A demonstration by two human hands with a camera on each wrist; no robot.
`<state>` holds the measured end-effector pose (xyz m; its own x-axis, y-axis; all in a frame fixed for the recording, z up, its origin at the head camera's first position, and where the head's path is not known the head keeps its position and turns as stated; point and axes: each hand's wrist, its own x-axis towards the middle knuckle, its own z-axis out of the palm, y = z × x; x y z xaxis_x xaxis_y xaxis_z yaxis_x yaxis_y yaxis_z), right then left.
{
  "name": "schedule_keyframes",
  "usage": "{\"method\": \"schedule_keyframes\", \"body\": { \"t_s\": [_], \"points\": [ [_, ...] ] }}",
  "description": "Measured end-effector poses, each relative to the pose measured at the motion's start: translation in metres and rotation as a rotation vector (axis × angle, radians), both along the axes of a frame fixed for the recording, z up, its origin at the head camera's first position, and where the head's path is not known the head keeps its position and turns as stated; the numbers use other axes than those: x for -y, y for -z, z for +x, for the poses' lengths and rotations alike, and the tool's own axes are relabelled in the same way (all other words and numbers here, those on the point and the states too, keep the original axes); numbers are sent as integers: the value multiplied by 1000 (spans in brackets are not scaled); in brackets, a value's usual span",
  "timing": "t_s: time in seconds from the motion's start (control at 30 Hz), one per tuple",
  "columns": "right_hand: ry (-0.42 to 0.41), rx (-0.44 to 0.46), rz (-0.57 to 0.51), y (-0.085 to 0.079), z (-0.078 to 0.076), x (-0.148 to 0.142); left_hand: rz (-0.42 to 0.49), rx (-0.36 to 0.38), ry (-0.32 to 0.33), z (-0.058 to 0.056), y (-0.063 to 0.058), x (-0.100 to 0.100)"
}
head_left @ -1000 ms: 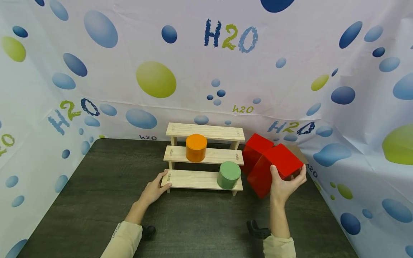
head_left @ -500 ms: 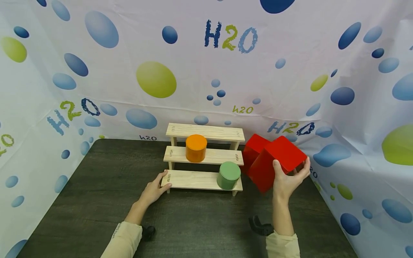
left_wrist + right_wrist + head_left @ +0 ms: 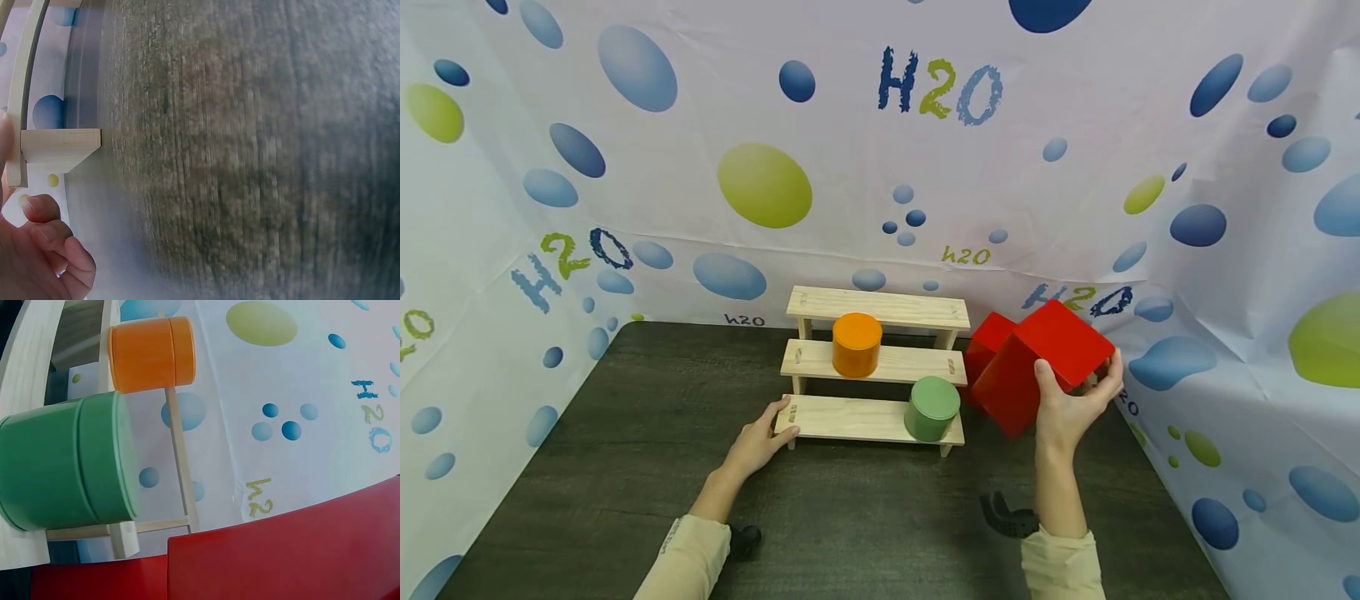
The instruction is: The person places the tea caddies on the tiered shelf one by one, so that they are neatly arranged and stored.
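Box-handling, I'd judge: right hand [image 3: 1066, 414] grips the front box [image 3: 1058, 340]; leftward, left hand [image 3: 757, 442] holds the shelf [image 3: 850, 416]. Next likely needs steadiness!

We saw pale, smooth, matt wood with visible grain in the stepped shelf [image 3: 850, 416]. The orange canister [image 3: 856, 354] and green canister [image 3: 929, 417] looked smooth with a soft sheen; we could not tell metal from plastic. We noted a smooth red box [image 3: 1063, 337], a dark, wood-grained counter [image 3: 857, 525], creased, sheet-like backdrop [image 3: 842, 142] and matt cloth sleeves [image 3: 688, 554].
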<state>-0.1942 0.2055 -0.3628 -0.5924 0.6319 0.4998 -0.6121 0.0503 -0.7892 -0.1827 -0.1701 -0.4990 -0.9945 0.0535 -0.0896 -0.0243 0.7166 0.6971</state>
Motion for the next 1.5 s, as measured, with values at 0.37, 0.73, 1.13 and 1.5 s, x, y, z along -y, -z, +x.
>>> {"method": "schedule_keyframes", "body": {
  "t_s": [0.37, 0.73, 1.13, 1.5],
  "points": [
    [-59, -53, 24, -11, -10, 10, 7, -6, 3, -1, -1, 1],
    [-108, 13, 39, -23, -24, 17, 2, -4, -2, -2, 1, 0],
    [-198, 22, 59, -30, -42, 27, 2, -3, -10, -1, -1, 1],
    [-277, 16, 60, -33, -62, 35, 15, -8, -10, 0, 0, 0]
  ]
}}
